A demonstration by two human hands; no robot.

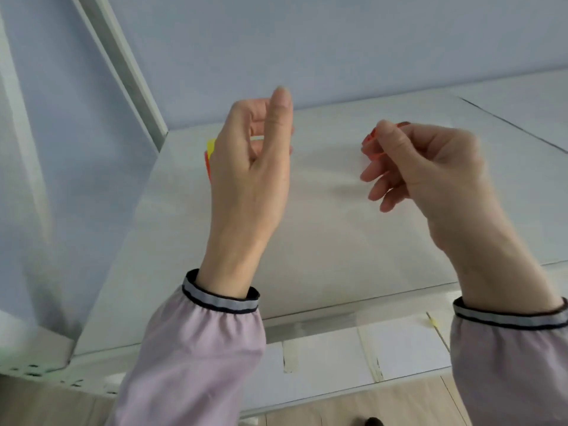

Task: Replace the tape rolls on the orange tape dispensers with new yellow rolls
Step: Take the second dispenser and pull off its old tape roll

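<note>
The left hand (pixel 246 167) is raised above the counter (pixel 322 241), its back to the camera, thumb upright and fingers curled around something mostly hidden behind it; only a yellow sliver (pixel 211 148) and an orange edge (pixel 207 166) show past its left side, likely a yellow roll and an orange dispenser, though neither can be told for sure. The right hand (pixel 427 170) is loosely curled, thumb and forefinger pinching a small orange piece (pixel 372 146), too blurred to tell which way its long axis runs. No writing can be read. The two hands are well apart. Pale pink sleeves (pixel 196 358) with striped cuffs cover both forearms. Strips of tape (pixel 290 356) stick to the counter's front face, and a small yellow scrap (pixel 434 321) lies near the right cuff.
</note>
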